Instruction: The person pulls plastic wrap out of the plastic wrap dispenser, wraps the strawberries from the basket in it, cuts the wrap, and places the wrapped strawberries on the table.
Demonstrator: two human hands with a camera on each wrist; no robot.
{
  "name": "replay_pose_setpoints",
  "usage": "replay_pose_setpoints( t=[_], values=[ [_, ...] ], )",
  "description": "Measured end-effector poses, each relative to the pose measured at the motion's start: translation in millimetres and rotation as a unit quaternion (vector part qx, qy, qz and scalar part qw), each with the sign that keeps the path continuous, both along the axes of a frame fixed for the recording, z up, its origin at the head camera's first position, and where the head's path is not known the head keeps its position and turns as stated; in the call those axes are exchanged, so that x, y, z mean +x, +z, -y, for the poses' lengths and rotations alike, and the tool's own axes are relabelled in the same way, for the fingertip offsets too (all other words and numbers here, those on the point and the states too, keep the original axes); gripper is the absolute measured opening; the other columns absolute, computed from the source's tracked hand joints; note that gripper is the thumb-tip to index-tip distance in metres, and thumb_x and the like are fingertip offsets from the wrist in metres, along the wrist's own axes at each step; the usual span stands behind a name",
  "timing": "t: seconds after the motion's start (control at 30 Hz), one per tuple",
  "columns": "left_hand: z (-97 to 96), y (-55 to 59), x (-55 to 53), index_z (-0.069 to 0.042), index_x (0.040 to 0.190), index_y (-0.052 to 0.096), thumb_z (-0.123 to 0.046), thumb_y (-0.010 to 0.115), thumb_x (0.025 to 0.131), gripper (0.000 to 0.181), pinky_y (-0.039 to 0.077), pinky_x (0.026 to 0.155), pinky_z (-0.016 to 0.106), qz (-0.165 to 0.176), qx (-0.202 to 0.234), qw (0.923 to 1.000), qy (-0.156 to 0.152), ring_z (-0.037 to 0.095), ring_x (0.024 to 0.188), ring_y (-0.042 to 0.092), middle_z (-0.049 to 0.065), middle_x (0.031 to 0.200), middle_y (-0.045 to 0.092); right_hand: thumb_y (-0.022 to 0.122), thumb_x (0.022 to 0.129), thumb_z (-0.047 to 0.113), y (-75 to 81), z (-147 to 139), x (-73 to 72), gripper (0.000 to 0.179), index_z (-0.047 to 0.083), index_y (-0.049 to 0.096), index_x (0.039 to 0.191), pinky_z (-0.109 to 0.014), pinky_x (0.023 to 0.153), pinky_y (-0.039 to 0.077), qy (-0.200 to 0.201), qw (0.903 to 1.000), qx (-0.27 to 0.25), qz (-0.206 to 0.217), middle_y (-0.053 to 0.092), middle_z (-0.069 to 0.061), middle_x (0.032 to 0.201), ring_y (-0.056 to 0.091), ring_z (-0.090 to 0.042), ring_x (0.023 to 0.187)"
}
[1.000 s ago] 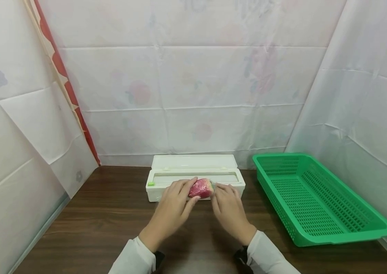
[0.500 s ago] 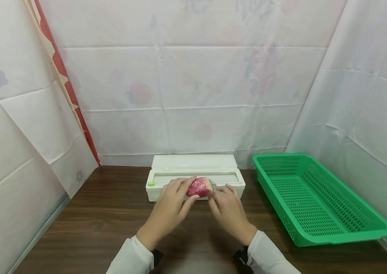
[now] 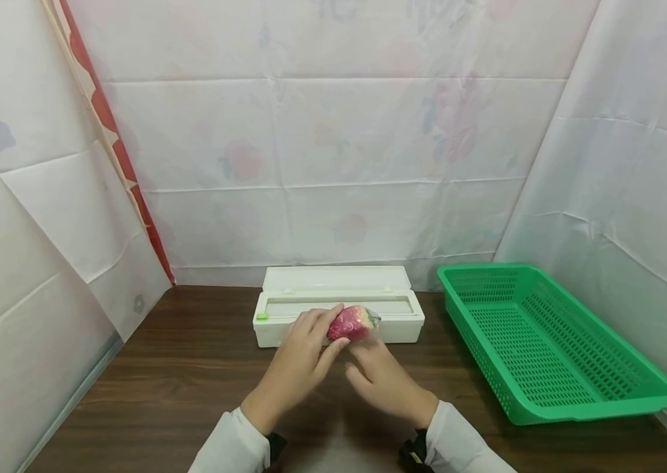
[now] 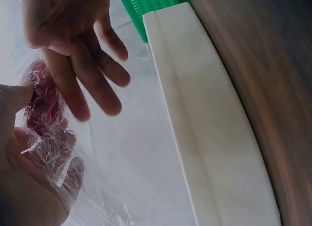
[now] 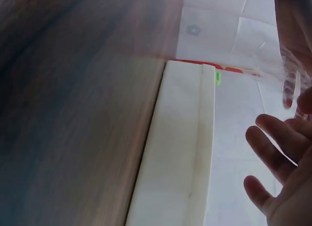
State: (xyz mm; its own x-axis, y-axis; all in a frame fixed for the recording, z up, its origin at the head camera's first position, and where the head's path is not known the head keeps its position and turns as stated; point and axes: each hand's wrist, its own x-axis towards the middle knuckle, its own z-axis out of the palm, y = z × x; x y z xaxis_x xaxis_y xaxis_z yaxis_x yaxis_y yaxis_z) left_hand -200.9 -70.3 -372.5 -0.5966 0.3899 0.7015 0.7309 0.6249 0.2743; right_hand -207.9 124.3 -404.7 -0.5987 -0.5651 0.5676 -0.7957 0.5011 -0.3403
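A strawberry-like red fruit, pale yellow towards its green leafy end, is wrapped in shiny cling film. My left hand holds it between thumb and fingers, its leafy end pointing right. In the left wrist view, loose crinkled film trails from the wrapped fruit over that hand. My right hand is just below and right of the fruit, blurred in the head view. Its fingers are spread and loosely extended in the right wrist view, with nothing gripped. Behind both hands is a white cling film dispenser, lid raised.
A green slotted plastic basket stands on the right of the dark wooden table. The dispenser carries a small green slider at its left end. White printed sheets enclose the back and both sides.
My right hand has come off the leafy end and shifted down and left, under the fruit, its fingers loosening. The left hand keeps its hold with only slight movement.
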Motion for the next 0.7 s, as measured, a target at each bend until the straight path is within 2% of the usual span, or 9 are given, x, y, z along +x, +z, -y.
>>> replay_pose_setpoints(
  t=[0.07, 0.13, 0.23, 0.3, 0.37, 0.43, 0.47, 0.57, 0.7],
  values=[
    [0.7, 1.0, 0.5, -0.006, 0.144, 0.053, -0.029, 0.068, 0.098, 0.054, 0.046, 0.094, 0.046, 0.001, -0.007, 1.0, 0.0, 0.023, 0.111, 0.056, 0.007, 0.12, 0.061, 0.057, 0.094, 0.011, 0.0, 1.0, 1.3, 0.036, 0.009, 0.062, 0.129, -0.056, 0.106, 0.036, -0.003, 0.9994, 0.026, -0.021, 0.062, -0.001, 0.133, 0.052, -0.018, 0.127],
    [2.8, 2.1, 0.2, -0.007, 0.145, 0.052, -0.03, 0.068, 0.098, 0.055, 0.045, 0.096, 0.046, 0.002, -0.01, 0.9999, -0.002, 0.023, 0.113, 0.055, 0.007, 0.121, 0.061, 0.06, 0.094, 0.015, 0.7, 0.8, 0.6, 0.032, 0.011, 0.065, 0.125, -0.055, 0.102, 0.04, -0.007, 0.9981, 0.049, -0.037, 0.064, -0.001, 0.129, 0.055, -0.017, 0.123],
    [7.2, 3.9, -0.7, -0.008, 0.145, 0.052, -0.03, 0.069, 0.097, 0.056, 0.044, 0.098, 0.047, 0.005, -0.01, 0.9999, 0.001, 0.024, 0.116, 0.055, 0.007, 0.123, 0.061, 0.064, 0.093, 0.017, 2.5, -3.7, -5.0, 0.028, 0.012, 0.069, 0.121, -0.047, 0.096, 0.047, -0.012, 0.9982, 0.053, -0.024, 0.068, 0.0, 0.122, 0.06, -0.015, 0.115],
    [9.8, 5.1, -1.5, -0.008, 0.146, 0.052, -0.03, 0.069, 0.097, 0.056, 0.044, 0.097, 0.048, 0.008, -0.007, 0.9999, 0.003, 0.024, 0.117, 0.055, 0.007, 0.123, 0.061, 0.065, 0.092, 0.013, 4.4, -9.1, -9.8, 0.023, 0.01, 0.071, 0.113, -0.039, 0.089, 0.052, -0.023, 0.9994, 0.027, 0.004, 0.071, 0.0, 0.111, 0.064, -0.012, 0.104],
    [11.7, 6.3, -1.9, -0.009, 0.145, 0.052, -0.03, 0.069, 0.097, 0.055, 0.044, 0.097, 0.048, 0.01, -0.009, 0.9999, 0.007, 0.024, 0.118, 0.055, 0.007, 0.123, 0.061, 0.066, 0.09, 0.007, 7.9, -15.1, -13.3, 0.017, 0.009, 0.07, 0.107, -0.032, 0.08, 0.056, -0.043, 0.998, -0.022, 0.041, 0.072, 0.0, 0.099, 0.066, -0.01, 0.091],
    [13.0, 7.3, -1.9, -0.009, 0.145, 0.053, -0.03, 0.07, 0.096, 0.055, 0.045, 0.097, 0.048, 0.01, -0.011, 0.9998, 0.009, 0.024, 0.117, 0.055, 0.007, 0.123, 0.061, 0.065, 0.09, 0.003, 13.5, -20.8, -14.4, 0.015, 0.009, 0.067, 0.104, -0.029, 0.074, 0.057, -0.065, 0.9926, -0.078, 0.066, 0.071, 0.0, 0.094, 0.066, -0.009, 0.085],
    [13.5, 7.7, -1.8, -0.009, 0.144, 0.053, -0.03, 0.07, 0.096, 0.055, 0.045, 0.096, 0.048, 0.009, -0.013, 0.9998, 0.008, 0.024, 0.117, 0.055, 0.007, 0.122, 0.062, 0.065, 0.09, 0.002, 17.0, -23.2, -14.2, 0.016, 0.009, 0.066, 0.104, -0.03, 0.072, 0.058, -0.076, 0.9899, -0.1, 0.066, 0.07, -0.001, 0.093, 0.066, -0.01, 0.084],
    [14.0, 8.4, -1.6, -0.009, 0.143, 0.055, -0.031, 0.072, 0.095, 0.056, 0.046, 0.095, 0.047, 0.002, -0.019, 0.9998, 0.002, 0.023, 0.115, 0.056, 0.006, 0.121, 0.062, 0.065, 0.088, 0.001, 27.7, -28.6, -12.0, 0.02, 0.008, 0.066, 0.107, -0.032, 0.072, 0.059, -0.098, 0.9858, -0.131, 0.037, 0.071, -0.001, 0.096, 0.067, -0.011, 0.087],
    [12.4, 8.6, -1.3, -0.009, 0.142, 0.056, -0.031, 0.073, 0.093, 0.056, 0.047, 0.093, 0.046, -0.012, -0.029, 0.9994, -0.014, 0.022, 0.113, 0.057, 0.005, 0.119, 0.063, 0.066, 0.086, 0.003, 36.2, -31.9, -8.4, 0.02, 0.007, 0.066, 0.106, -0.033, 0.075, 0.058, -0.115, 0.9886, -0.092, -0.031, 0.07, 0.001, 0.097, 0.067, -0.01, 0.088]
  ],
)
